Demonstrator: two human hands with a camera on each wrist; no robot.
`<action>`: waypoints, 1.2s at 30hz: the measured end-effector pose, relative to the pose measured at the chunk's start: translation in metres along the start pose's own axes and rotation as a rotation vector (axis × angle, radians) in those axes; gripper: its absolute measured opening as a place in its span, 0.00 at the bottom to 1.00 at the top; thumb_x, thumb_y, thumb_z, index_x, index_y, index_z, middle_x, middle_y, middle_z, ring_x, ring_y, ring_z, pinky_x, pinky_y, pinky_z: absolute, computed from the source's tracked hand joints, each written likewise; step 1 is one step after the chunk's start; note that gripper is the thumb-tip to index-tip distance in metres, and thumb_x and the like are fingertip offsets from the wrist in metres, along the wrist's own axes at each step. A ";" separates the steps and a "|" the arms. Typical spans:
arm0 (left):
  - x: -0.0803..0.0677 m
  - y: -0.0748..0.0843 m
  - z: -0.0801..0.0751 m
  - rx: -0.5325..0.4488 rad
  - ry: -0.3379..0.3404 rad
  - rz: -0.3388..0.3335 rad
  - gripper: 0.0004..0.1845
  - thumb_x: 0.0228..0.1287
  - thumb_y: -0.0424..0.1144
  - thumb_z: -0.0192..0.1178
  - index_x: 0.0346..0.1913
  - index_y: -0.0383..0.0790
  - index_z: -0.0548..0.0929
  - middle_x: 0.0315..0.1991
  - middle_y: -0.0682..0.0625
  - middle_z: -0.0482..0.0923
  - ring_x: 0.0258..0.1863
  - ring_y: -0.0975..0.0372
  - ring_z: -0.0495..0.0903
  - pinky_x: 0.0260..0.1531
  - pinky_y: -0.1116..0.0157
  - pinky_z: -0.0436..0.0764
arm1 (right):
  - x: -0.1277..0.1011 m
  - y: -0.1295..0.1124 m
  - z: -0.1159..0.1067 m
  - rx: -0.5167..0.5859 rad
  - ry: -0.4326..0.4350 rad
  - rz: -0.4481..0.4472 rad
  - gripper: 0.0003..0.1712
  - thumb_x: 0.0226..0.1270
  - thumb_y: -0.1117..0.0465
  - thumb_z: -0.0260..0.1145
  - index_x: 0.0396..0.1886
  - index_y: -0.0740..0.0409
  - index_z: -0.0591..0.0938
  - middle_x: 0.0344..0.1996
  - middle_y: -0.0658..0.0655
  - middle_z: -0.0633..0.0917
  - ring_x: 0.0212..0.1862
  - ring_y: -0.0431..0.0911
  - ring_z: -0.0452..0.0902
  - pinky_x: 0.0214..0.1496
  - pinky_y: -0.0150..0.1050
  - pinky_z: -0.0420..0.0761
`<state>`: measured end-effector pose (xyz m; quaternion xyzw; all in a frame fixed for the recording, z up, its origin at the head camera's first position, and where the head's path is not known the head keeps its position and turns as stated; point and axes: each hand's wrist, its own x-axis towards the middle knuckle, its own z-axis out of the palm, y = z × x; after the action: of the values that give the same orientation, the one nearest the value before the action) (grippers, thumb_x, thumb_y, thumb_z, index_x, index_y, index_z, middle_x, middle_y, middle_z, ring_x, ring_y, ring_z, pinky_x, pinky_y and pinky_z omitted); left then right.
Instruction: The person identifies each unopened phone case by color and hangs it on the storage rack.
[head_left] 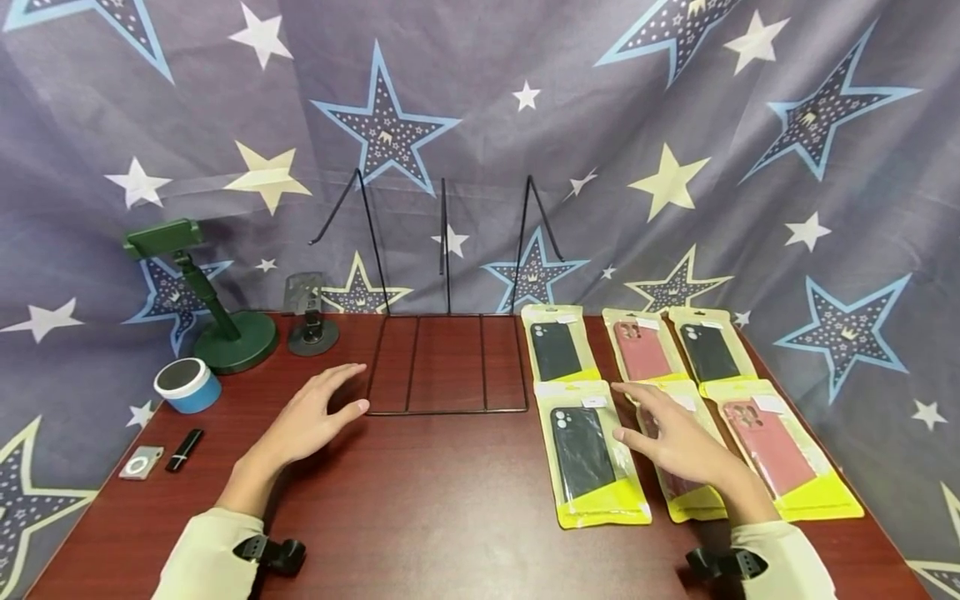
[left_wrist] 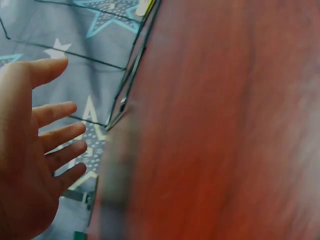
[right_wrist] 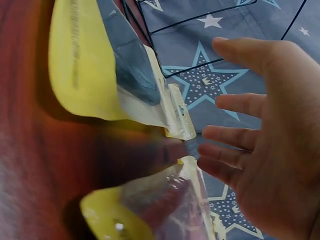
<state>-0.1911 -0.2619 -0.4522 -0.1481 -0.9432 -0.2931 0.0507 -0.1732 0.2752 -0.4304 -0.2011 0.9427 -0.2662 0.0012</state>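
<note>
Both hands are out flat over the reddish-brown tabletop [head_left: 420, 500], fingers spread and holding nothing. Taking the black wire rack [head_left: 447, 363] as the landmark: the left hand [head_left: 311, 421] hovers just off its near-left corner, fingertips almost at the wire. The right hand [head_left: 678, 442] is off to the rack's right, palm down over the middle packet of the near row, a reddish phone case in a yellow-edged pouch [head_left: 686, 487] (mostly hidden under the hand). Between that and the rack lies a black phone case packet [head_left: 588, 454]; another red case packet [head_left: 780, 450] sits furthest right. Behind them, level with the rack's base, is a second row of three packets [head_left: 641, 348]. Far left of the rack: a green phone stand [head_left: 213, 300], and nearer, a blue-and-white round speaker [head_left: 187, 385].
</note>
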 end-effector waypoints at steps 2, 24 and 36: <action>0.002 -0.001 0.007 -0.006 0.005 -0.008 0.34 0.73 0.51 0.63 0.76 0.41 0.70 0.75 0.39 0.68 0.75 0.41 0.65 0.69 0.36 0.63 | 0.000 0.000 0.004 0.006 -0.006 -0.003 0.40 0.71 0.45 0.69 0.77 0.52 0.69 0.71 0.59 0.74 0.61 0.57 0.77 0.60 0.61 0.77; 0.003 -0.015 0.040 0.026 0.083 -0.013 0.31 0.70 0.47 0.66 0.72 0.40 0.75 0.73 0.40 0.71 0.74 0.42 0.65 0.64 0.35 0.63 | 0.009 0.005 0.029 -0.059 -0.017 0.064 0.40 0.60 0.44 0.78 0.70 0.51 0.78 0.47 0.55 0.79 0.46 0.48 0.73 0.49 0.49 0.72; 0.004 -0.019 0.044 0.045 0.090 -0.014 0.31 0.71 0.49 0.66 0.73 0.41 0.75 0.73 0.41 0.72 0.74 0.42 0.66 0.62 0.35 0.65 | 0.008 0.005 0.035 0.028 -0.038 0.046 0.33 0.61 0.52 0.79 0.66 0.51 0.82 0.32 0.48 0.75 0.38 0.43 0.67 0.40 0.39 0.64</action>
<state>-0.2013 -0.2508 -0.4976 -0.1272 -0.9473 -0.2784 0.0945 -0.1786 0.2588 -0.4625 -0.1842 0.9431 -0.2754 0.0279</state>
